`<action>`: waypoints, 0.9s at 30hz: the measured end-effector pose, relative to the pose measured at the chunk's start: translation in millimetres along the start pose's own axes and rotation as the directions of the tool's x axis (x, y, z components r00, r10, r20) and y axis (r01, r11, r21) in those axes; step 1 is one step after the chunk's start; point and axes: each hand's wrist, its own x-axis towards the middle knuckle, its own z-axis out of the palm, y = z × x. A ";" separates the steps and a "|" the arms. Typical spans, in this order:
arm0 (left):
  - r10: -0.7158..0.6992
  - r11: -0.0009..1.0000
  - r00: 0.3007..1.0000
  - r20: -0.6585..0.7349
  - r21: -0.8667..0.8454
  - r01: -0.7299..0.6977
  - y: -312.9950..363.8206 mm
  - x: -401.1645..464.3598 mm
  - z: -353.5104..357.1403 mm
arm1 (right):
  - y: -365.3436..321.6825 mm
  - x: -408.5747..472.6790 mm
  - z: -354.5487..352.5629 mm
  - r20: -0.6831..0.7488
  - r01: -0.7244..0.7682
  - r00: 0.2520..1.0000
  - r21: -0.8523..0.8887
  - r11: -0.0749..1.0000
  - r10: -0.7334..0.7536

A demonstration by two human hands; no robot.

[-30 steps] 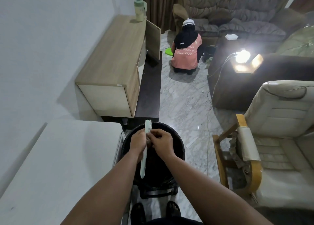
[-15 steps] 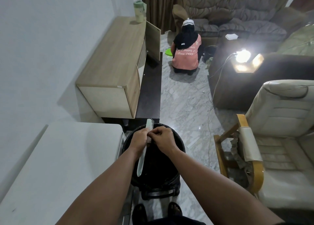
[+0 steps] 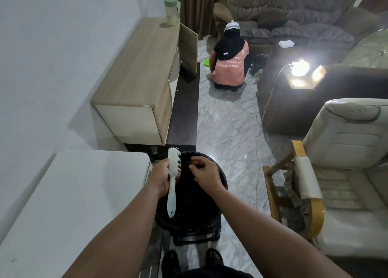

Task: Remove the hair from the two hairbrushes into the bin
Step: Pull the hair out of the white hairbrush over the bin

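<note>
A white table [image 3: 63,193] is filling the lower left, and a cream armchair [image 3: 346,172] with wooden arms is standing at the right on the marble floor [image 3: 226,130]. A wooden cabinet [image 3: 138,78] is sitting against the wall beyond the table, and a person in a pink shirt [image 3: 230,67] is crouching farther back, facing away. Between the table and the armchair, a black bin [image 3: 218,210] is standing just in front of the wearer's feet. Over its opening, the left hand [image 3: 160,178] is gripping a white hairbrush [image 3: 174,172] around the neck, bristles facing right, handle pointing down toward the wearer. The right hand [image 3: 206,173] is hovering just beside the bristles, apart from the brush, its fingertips curled together above the bin; whether they are pinching hair is too small to tell.
</note>
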 end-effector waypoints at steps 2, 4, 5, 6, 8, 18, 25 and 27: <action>-0.019 1.000 0.999 0.025 -0.009 0.020 -3.9 -0.6 6.7 | -7.4 -2.9 14.4 0.070 0.121 0.991 -0.065 0.990 -0.117; -0.056 0.998 0.995 0.081 -0.021 0.057 -6.3 -5.8 15.3 | -8.0 -1.6 22.2 0.041 0.125 0.992 -0.078 0.989 -0.122; -0.064 0.998 0.994 0.083 -0.023 0.066 -6.7 -9.0 17.4 | -7.0 1.1 23.8 0.032 0.095 0.995 -0.043 0.995 -0.093; -0.058 0.998 0.996 0.065 -0.008 0.058 -9.6 -5.5 17.3 | -5.7 4.4 22.8 0.029 0.048 0.998 0.000 0.999 -0.048; -0.020 0.999 1.000 0.021 0.033 0.020 -11.0 -4.7 14.6 | -4.1 10.3 15.2 -0.025 -0.096 0.995 0.111 0.989 0.099; -0.080 0.990 0.997 0.007 -0.117 0.080 -2.4 -5.0 17.8 | -7.8 -15.3 11.3 0.046 0.196 0.980 -0.136 0.971 -0.192; -0.107 0.993 0.994 0.035 -0.048 0.109 -6.5 -10.4 21.1 | -13.9 -9.7 18.3 0.088 0.105 0.991 -0.027 0.994 -0.103; -0.091 0.996 0.996 -0.024 -0.025 0.090 -4.7 -9.8 18.6 | -10.6 -8.5 19.9 0.037 -0.034 0.999 0.127 0.991 0.030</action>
